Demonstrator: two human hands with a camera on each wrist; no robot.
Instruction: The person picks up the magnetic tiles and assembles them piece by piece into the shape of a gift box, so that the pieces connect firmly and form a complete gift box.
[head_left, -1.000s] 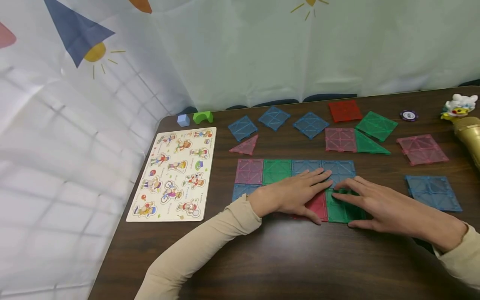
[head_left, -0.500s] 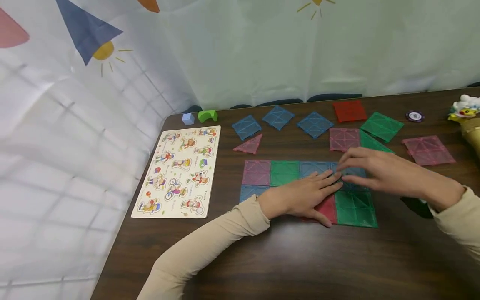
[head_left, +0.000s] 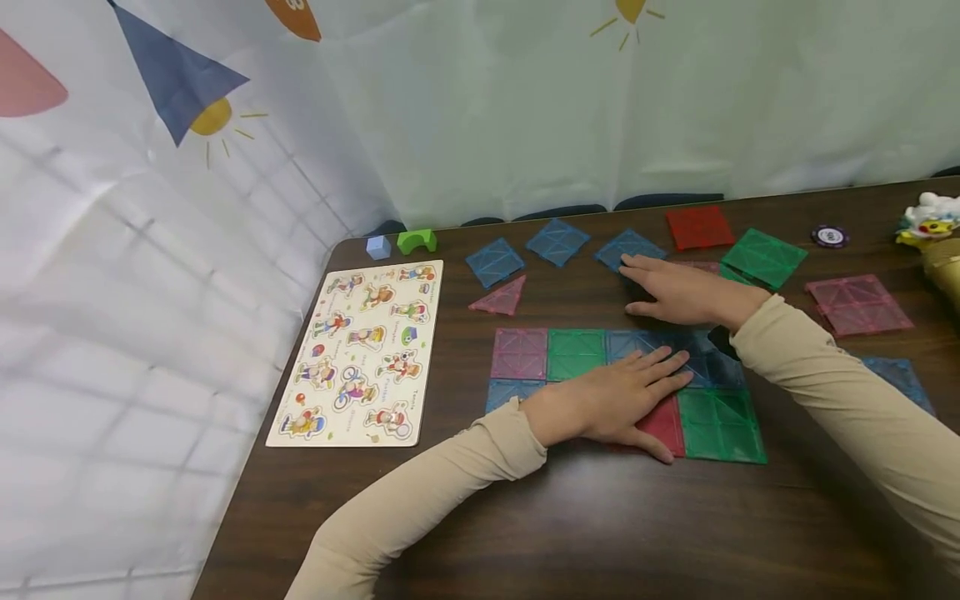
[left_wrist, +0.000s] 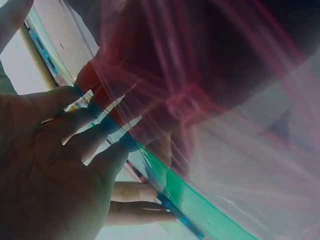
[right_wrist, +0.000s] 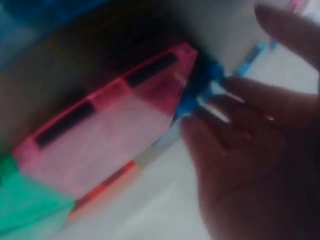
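Observation:
My left hand [head_left: 611, 402] lies spread, fingers straight, across a block of translucent magnetic tiles in two rows. Around it show a pink tile [head_left: 519, 354], a green tile [head_left: 576, 354], a crimson tile [head_left: 663, 429] and a second green tile [head_left: 722, 425]; others are partly hidden under the hand. My right hand [head_left: 678, 292] reaches over the far side, fingers extended with nothing gripped. Its fingertips are right at a blue square tile [head_left: 628, 243] lying at an angle. In the right wrist view, a loose pink tile [right_wrist: 110, 135] stands beside that hand.
Several loose tiles lie along the back, among them a red square [head_left: 700, 227], a green square [head_left: 763, 257] and a pink triangle [head_left: 501, 297]. A wooden picture puzzle [head_left: 356, 354] is at left. A poker chip [head_left: 830, 236] and a figurine [head_left: 930, 221] stand at right.
My right hand has left the near green tile at the block's right end and moved back and left to the loose blue tile. The left hand stays on the block.

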